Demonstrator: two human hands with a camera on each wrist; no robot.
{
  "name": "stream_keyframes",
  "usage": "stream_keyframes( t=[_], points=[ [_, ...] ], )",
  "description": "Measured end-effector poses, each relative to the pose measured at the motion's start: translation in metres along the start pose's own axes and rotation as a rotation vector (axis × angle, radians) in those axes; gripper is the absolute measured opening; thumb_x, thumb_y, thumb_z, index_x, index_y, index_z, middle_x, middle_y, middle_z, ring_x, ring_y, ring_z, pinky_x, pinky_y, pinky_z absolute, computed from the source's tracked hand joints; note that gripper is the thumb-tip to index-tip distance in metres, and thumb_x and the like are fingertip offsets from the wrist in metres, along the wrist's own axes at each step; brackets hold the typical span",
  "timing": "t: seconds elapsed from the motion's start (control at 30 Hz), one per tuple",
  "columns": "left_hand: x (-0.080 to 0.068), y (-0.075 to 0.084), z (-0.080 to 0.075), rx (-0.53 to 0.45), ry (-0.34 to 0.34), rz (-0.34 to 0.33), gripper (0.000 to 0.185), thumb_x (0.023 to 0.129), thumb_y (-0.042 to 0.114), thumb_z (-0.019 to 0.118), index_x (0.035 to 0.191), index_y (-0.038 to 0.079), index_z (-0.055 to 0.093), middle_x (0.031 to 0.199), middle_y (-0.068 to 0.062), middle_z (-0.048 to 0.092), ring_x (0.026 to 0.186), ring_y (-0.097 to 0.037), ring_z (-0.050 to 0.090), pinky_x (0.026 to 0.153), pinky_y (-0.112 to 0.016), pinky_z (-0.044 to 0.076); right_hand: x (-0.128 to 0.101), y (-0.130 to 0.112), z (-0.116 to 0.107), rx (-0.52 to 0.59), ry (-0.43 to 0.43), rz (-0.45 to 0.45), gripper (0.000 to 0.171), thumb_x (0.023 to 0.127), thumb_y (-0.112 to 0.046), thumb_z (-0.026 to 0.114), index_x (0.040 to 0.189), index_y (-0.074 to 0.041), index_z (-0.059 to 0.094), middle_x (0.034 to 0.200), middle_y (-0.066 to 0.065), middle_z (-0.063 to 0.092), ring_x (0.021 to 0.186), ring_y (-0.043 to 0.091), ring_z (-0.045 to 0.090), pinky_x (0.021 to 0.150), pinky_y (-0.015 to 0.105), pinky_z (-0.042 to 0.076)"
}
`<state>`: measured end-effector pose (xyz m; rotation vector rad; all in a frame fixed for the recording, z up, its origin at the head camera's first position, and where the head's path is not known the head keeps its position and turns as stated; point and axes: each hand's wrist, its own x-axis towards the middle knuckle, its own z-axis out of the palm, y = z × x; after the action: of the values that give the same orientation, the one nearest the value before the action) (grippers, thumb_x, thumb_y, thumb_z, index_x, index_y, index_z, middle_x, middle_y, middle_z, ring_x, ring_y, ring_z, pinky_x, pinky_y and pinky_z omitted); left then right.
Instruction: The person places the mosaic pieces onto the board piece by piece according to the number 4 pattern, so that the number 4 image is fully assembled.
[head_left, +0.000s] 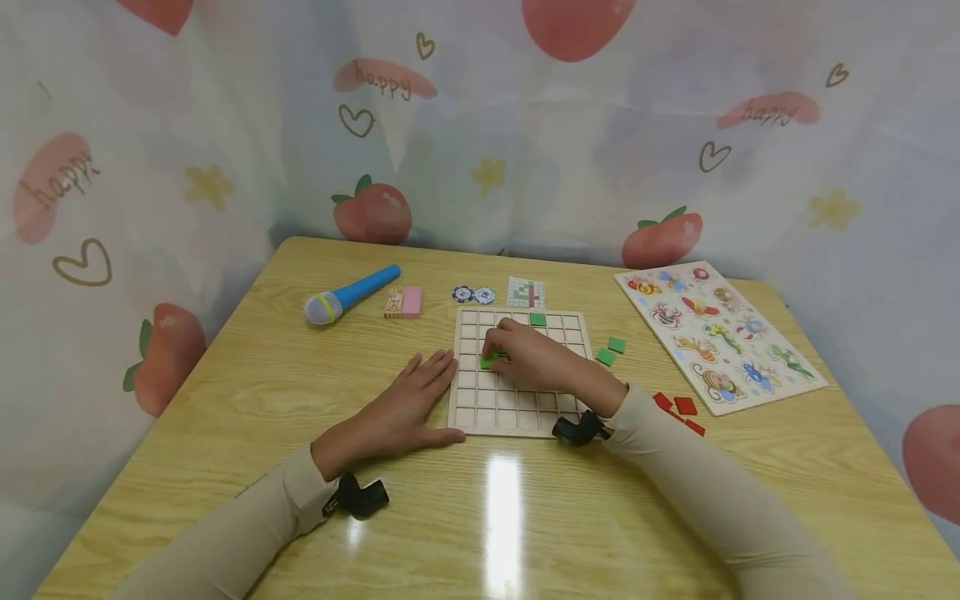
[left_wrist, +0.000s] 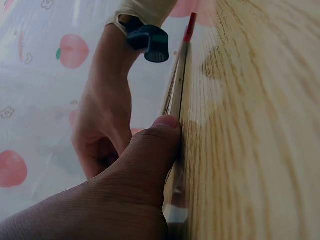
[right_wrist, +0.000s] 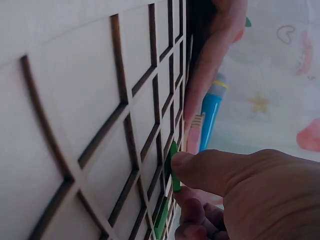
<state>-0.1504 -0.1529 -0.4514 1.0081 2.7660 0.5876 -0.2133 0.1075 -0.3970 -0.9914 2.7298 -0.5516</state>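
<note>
A wooden grid board [head_left: 517,432] lies on the table. Over its left part my right hand [head_left: 532,358] pinches a green square tile [right_wrist: 175,167] between thumb and fingers, the tile standing on edge against the grid in the right wrist view. Another green tile [head_left: 537,319] sits in a cell at the board's back row. My left hand [head_left: 401,408] lies flat with fingers spread, touching the board's left edge. Its thumb [left_wrist: 155,145] rests at the near corner. Part of the board is hidden under my right hand and forearm.
Right of the board lie two loose green tiles [head_left: 611,350] and several red tiles [head_left: 684,406]. A picture puzzle board [head_left: 712,342] is farther right. Behind stand a small pattern card [head_left: 527,292], two poker chips [head_left: 473,294], a pink box [head_left: 405,302] and a blue toy microphone [head_left: 352,294].
</note>
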Motion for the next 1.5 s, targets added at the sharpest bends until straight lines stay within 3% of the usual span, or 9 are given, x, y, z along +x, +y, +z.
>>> stream_keyframes(
  t=[0.27, 0.43, 0.57, 0.73, 0.87, 1.0, 1.1, 1.3, 1.5],
  points=[
    [0.001, 0.002, -0.001, 0.005, -0.002, 0.007, 0.114, 0.094, 0.071, 0.068, 0.17, 0.002, 0.018, 0.181, -0.013, 0.016, 0.17, -0.028, 0.01, 0.14, -0.055, 0.005, -0.002, 0.003, 0.002, -0.023, 0.019, -0.077, 0.007, 0.104, -0.012, 0.07, 0.101, -0.013, 0.076, 0.106, 0.005, 0.068, 0.09, 0.016, 0.063, 0.079, 0.033, 0.056],
    [0.001, 0.001, 0.0, -0.002, 0.003, 0.004, 0.114, 0.094, 0.069, 0.07, 0.17, 0.002, 0.019, 0.18, -0.013, 0.017, 0.17, -0.028, 0.011, 0.139, -0.055, 0.005, -0.035, 0.01, -0.01, -0.005, 0.101, -0.104, 0.012, 0.104, -0.008, 0.068, 0.111, -0.01, 0.077, 0.117, 0.006, 0.07, 0.099, 0.018, 0.067, 0.084, 0.034, 0.06],
    [0.001, 0.0, 0.0, 0.008, -0.001, -0.009, 0.113, 0.093, 0.07, 0.069, 0.17, 0.002, 0.019, 0.181, -0.012, 0.016, 0.17, -0.027, 0.011, 0.14, -0.055, 0.004, -0.083, 0.034, -0.023, 0.046, 0.288, 0.004, 0.014, 0.104, -0.005, 0.067, 0.114, -0.011, 0.076, 0.112, 0.003, 0.07, 0.084, 0.014, 0.058, 0.072, 0.027, 0.053],
    [-0.002, -0.003, 0.0, 0.012, -0.008, -0.032, 0.114, 0.093, 0.07, 0.07, 0.17, 0.003, 0.02, 0.18, -0.012, 0.017, 0.17, -0.029, 0.011, 0.139, -0.056, 0.005, -0.133, 0.08, -0.024, 0.068, 0.477, 0.241, 0.015, 0.106, -0.01, 0.065, 0.118, -0.011, 0.075, 0.105, 0.005, 0.071, 0.079, 0.015, 0.054, 0.067, 0.025, 0.045],
    [-0.003, -0.002, 0.002, 0.005, -0.001, -0.021, 0.113, 0.093, 0.069, 0.07, 0.17, 0.002, 0.021, 0.18, -0.013, 0.018, 0.17, -0.03, 0.012, 0.139, -0.057, 0.006, -0.149, 0.107, -0.02, 0.088, 0.503, 0.383, 0.02, 0.109, -0.018, 0.062, 0.124, -0.011, 0.074, 0.103, 0.007, 0.071, 0.082, 0.018, 0.056, 0.068, 0.026, 0.046],
    [0.0, 0.001, 0.001, 0.01, 0.007, -0.001, 0.113, 0.094, 0.07, 0.068, 0.17, 0.002, 0.02, 0.18, -0.013, 0.018, 0.17, -0.029, 0.012, 0.139, -0.057, 0.007, -0.151, 0.123, -0.017, 0.139, 0.502, 0.455, 0.022, 0.109, -0.023, 0.063, 0.125, -0.012, 0.073, 0.105, 0.009, 0.07, 0.086, 0.023, 0.059, 0.069, 0.028, 0.047],
    [0.001, 0.002, 0.0, 0.017, 0.016, -0.001, 0.113, 0.094, 0.07, 0.069, 0.17, 0.002, 0.02, 0.18, -0.012, 0.017, 0.17, -0.029, 0.012, 0.139, -0.056, 0.007, -0.146, 0.13, -0.013, 0.13, 0.5, 0.441, 0.025, 0.108, -0.021, 0.064, 0.129, -0.01, 0.072, 0.113, 0.014, 0.066, 0.087, 0.025, 0.059, 0.068, 0.03, 0.048],
    [0.001, 0.002, -0.001, 0.004, 0.011, -0.008, 0.114, 0.093, 0.068, 0.071, 0.17, 0.003, 0.02, 0.181, -0.012, 0.016, 0.17, -0.028, 0.011, 0.139, -0.055, 0.006, -0.141, 0.138, -0.003, -0.004, 0.482, 0.304, 0.031, 0.104, -0.011, 0.069, 0.135, -0.006, 0.07, 0.134, 0.02, 0.064, 0.091, 0.028, 0.061, 0.076, 0.04, 0.051],
    [0.001, 0.003, 0.001, -0.011, 0.004, -0.01, 0.113, 0.093, 0.068, 0.071, 0.17, 0.003, 0.02, 0.181, -0.012, 0.016, 0.17, -0.029, 0.011, 0.139, -0.057, 0.005, -0.14, 0.138, 0.002, -0.046, 0.496, 0.237, 0.022, 0.101, -0.007, 0.072, 0.123, -0.004, 0.075, 0.13, 0.018, 0.068, 0.101, 0.034, 0.066, 0.083, 0.05, 0.056]
  ],
)
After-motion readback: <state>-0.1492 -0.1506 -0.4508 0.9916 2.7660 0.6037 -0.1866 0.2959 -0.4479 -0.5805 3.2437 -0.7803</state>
